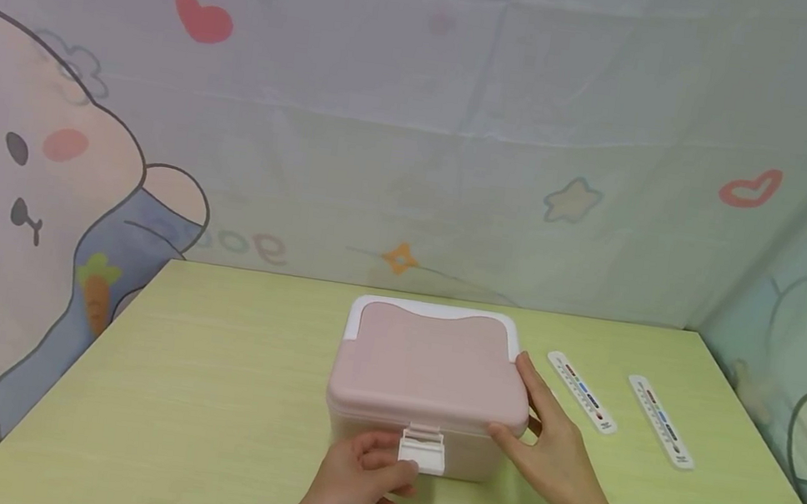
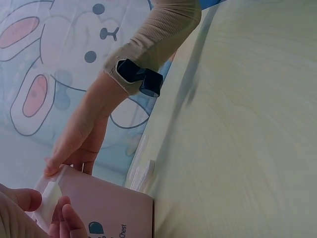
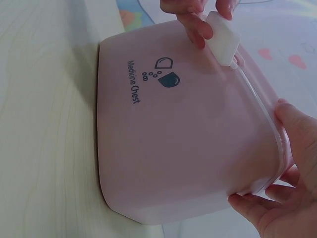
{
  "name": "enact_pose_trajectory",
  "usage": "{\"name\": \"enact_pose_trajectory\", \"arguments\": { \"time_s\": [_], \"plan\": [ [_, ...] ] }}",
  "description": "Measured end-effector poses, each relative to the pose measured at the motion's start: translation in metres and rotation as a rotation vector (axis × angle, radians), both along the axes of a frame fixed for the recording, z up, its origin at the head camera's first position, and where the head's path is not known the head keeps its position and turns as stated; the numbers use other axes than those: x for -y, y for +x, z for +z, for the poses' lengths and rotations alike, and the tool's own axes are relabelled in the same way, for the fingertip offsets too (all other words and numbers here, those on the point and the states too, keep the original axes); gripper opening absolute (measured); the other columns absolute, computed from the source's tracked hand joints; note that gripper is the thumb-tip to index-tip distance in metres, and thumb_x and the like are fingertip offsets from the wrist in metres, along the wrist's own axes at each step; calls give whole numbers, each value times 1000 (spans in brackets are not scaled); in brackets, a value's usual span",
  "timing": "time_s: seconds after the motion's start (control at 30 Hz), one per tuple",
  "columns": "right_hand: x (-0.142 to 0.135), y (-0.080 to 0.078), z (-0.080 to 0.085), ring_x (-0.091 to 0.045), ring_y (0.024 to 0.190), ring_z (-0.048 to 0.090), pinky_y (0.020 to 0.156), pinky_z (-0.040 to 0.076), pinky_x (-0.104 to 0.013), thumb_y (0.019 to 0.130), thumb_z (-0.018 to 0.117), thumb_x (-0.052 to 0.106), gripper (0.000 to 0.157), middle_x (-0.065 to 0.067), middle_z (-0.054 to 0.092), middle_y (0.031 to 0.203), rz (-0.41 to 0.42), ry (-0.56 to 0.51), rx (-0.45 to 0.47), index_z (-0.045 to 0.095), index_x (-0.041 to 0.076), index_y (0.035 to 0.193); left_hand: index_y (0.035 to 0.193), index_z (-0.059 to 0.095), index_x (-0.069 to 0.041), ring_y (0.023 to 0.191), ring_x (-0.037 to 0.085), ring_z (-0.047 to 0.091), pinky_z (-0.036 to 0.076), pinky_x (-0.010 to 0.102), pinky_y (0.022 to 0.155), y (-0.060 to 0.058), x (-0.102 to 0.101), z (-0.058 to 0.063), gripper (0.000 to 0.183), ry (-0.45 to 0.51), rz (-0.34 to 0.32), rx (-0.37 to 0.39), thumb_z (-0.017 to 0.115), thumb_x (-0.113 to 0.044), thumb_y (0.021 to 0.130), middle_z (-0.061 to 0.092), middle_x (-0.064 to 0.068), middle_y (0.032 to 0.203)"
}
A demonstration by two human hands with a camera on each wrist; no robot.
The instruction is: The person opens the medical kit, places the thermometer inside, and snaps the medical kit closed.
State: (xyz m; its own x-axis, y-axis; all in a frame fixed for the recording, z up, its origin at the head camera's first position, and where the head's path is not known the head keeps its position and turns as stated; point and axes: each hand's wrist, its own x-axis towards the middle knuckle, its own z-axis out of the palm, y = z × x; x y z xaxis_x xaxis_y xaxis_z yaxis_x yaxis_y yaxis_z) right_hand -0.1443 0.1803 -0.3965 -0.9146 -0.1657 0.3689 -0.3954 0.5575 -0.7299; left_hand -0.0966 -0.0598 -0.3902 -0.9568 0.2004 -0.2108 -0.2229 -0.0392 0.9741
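A pink medicine chest (image 1: 431,365) with a white-trimmed lid stands on the table, lid down. Its white latch (image 1: 421,454) on the front is swung outward from the wall. My left hand (image 1: 362,478) pinches this latch between thumb and fingers; the left wrist view shows the latch (image 2: 50,201) between them. At the chest's right side, my right hand (image 1: 554,455) grips the lid edge, thumb near the front corner and fingers along the side. In the right wrist view, "Medicine Chest" and a capsule drawing mark the front wall (image 3: 173,134).
Two white thermometer strips with coloured bands, a nearer-left one (image 1: 581,392) and a farther-right one (image 1: 661,421), lie flat to the right of the chest. The light wooden table (image 1: 204,396) meets a cartoon-printed cloth (image 1: 355,154) behind it.
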Motion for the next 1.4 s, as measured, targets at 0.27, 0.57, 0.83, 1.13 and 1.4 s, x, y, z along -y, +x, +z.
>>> {"name": "enact_pose_trajectory", "arguments": {
  "time_s": [0.27,0.57,0.83,1.13,1.4],
  "plan": [
    [0,0,2,-23,125,42,89,49,-31,82,70,28,82,-3,25,151,-9,9,11,22,24,147,116,54,4,71,14,65,51,28,61,-2,1,-4,41,-3,-5,0,68,-11,81,70,11,93],
    [0,0,1,-22,124,43,89,49,-31,82,71,25,81,-4,26,151,5,-7,0,23,22,147,113,57,4,70,12,64,51,26,59,-5,1,-10,38,-11,17,8,69,-8,79,70,9,89],
    [0,1,1,-21,125,42,89,48,-29,82,70,27,82,-2,25,151,4,-17,19,22,24,147,109,59,4,69,10,63,50,25,58,-7,0,-14,35,-6,27,11,70,-8,79,70,6,86],
    [1,1,1,-19,125,42,89,48,-25,82,70,26,82,-3,26,151,7,-18,10,22,23,147,109,59,3,67,10,63,50,25,58,-9,-1,-18,35,-6,48,11,70,-8,78,69,3,83],
    [1,0,1,-21,125,43,88,48,-26,81,71,27,82,-3,26,151,6,-14,8,22,21,147,109,60,3,67,10,63,50,25,58,-9,-1,-19,34,-5,48,11,71,-8,79,69,2,83]
  ]
}}
